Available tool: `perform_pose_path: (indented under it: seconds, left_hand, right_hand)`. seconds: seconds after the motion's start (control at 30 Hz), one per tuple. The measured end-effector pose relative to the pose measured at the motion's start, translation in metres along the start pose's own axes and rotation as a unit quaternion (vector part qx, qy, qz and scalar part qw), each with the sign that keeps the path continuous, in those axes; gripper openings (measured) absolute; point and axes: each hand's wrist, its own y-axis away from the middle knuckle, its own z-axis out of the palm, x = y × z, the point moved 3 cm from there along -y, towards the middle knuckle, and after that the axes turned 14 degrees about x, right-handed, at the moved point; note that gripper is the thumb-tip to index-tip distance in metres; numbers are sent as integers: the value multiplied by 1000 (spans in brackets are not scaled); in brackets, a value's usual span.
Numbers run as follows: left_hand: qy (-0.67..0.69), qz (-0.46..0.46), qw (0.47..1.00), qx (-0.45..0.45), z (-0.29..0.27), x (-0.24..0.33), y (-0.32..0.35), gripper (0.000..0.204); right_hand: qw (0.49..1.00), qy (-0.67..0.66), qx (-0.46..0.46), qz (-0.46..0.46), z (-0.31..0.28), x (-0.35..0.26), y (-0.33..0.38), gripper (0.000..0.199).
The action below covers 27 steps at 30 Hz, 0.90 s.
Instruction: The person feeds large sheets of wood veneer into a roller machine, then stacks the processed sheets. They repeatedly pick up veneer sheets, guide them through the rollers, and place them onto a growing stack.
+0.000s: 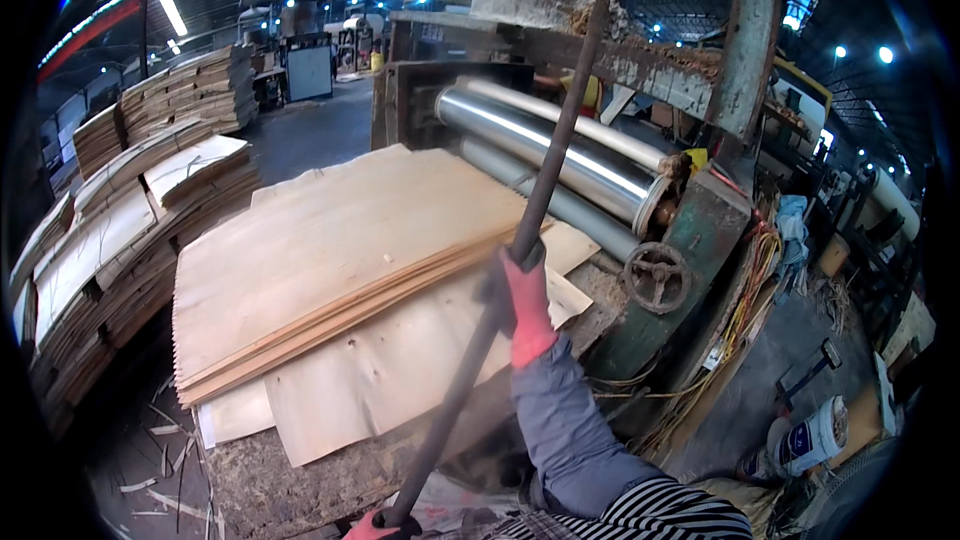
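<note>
A long dark pole [563, 135] runs slantwise across the view, from the lower edge up past the roller machine. My right hand [526, 298], in a pink and dark glove, is wrapped round its middle, with the arm stretched forward. Low at the bottom edge, my left hand [372, 527] in a similar glove closes around the pole's lower part; most of that hand is cut off. Behind the pole lies a stack of thin wood veneer sheets [340, 225], with looser sheets [350, 390] sticking out beneath its near side.
Beyond the veneer sits a machine with a shiny metal roller [550, 150] and a handwheel [657, 277]. Piled veneer [130, 230] stands at the left. To the right are loose cables [735, 310] and a white bucket [812, 437]. Wood scraps [165, 465] litter the floor.
</note>
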Motion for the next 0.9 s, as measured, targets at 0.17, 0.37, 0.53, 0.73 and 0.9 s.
perform_pose_path:
  seconds: [0.17, 0.37, 0.53, 0.73, 0.9]
  left_hand:
    - [-19, -48, 999, -7, 1, -21, 6, 22]
    - [-32, -39, 997, 54, -16, -79, 44, 33]
    - [-363, 151, 898, 196, -18, -6, 51, 45]
    - [-401, 319, 792, 332, 5, 63, -4, 37]
    - [-425, 350, 698, 459, -2, 99, -61, 50]
  right_hand:
    - [994, 31, -5, 100, -11, 45, -14, 33]
    - [991, -38, -36, 120, -12, 53, 31, 32]
    - [993, -74, -38, 87, -17, 30, 35, 29]
    - [995, -89, -28, -34, -48, 7, -4, 35]
    - [1000, -1, 14, 25, -60, 30, -36, 38]
